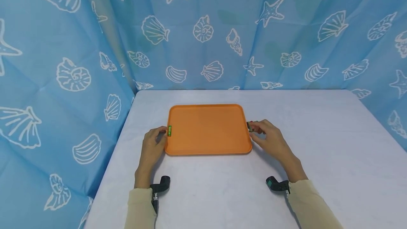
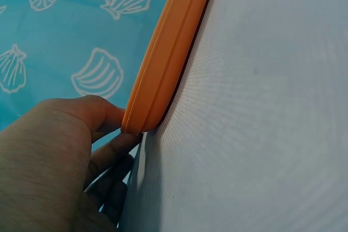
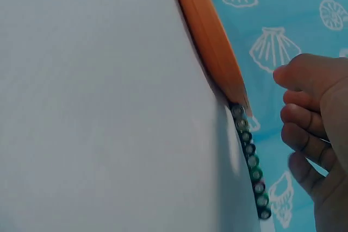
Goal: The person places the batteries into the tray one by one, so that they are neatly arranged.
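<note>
An orange tray (image 1: 208,130) lies on the white table. My left hand (image 1: 152,147) is at its left end; in the left wrist view the thumb and index finger (image 2: 117,148) pinch the rim. A small green piece, perhaps a battery (image 1: 169,131), sits just inside that rim. At the right end of the tray is a row of small round dark and green ends, like batteries (image 3: 253,161). My right hand (image 1: 270,139) is beside them. In the right wrist view its loosely bent fingers (image 3: 302,115) stand apart from row and tray, holding nothing.
White cloth (image 1: 219,190) covers the table. A blue curtain (image 1: 197,52) with shell and starfish prints hangs behind it and along the left side. Black wrist devices (image 1: 162,184) are worn at both sleeve cuffs.
</note>
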The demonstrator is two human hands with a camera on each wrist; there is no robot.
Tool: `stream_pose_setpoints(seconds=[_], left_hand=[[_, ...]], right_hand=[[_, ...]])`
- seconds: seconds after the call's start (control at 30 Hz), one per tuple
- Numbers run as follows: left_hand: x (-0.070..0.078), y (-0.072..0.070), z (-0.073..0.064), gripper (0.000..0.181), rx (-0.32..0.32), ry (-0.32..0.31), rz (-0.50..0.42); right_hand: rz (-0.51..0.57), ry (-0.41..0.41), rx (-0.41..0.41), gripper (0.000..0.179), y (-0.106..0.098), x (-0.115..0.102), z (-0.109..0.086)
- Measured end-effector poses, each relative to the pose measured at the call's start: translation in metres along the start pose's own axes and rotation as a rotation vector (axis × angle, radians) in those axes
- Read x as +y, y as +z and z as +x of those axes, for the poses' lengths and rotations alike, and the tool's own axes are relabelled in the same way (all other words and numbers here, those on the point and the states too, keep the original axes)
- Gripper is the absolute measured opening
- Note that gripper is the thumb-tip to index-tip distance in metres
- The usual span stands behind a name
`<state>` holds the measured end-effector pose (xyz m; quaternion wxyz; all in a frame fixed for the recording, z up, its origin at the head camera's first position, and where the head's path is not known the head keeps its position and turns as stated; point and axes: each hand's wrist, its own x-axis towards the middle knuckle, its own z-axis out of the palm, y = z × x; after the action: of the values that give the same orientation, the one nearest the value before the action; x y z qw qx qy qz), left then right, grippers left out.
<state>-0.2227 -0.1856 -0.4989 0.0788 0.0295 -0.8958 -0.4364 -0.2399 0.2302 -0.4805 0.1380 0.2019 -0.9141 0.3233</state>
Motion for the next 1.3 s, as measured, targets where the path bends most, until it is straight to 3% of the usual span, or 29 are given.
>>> stream_pose_setpoints(seconds=[0.33,0.57,0.97,1.3], left_hand=[[0.001,0.0,-0.001,0.033,-0.014,-0.01,0.012],[0.0,0.0,-0.001,0.033,-0.002,-0.004,0.024],[0.002,0.001,-0.001,0.033,-0.005,-0.034,0.023],[0.001,0.0,0.001,0.032,0.004,-0.015,0.001]], right_hand=[[-0.004,0.183,0.042,0.047,-0.025,0.038,-0.02],[-0.009,0.314,-0.045,0.055,-0.027,0.06,-0.031],[-0.008,0.277,-0.157,0.053,-0.029,0.074,-0.02],[0.016,0.226,-0.199,0.05,-0.034,0.081,-0.013]])
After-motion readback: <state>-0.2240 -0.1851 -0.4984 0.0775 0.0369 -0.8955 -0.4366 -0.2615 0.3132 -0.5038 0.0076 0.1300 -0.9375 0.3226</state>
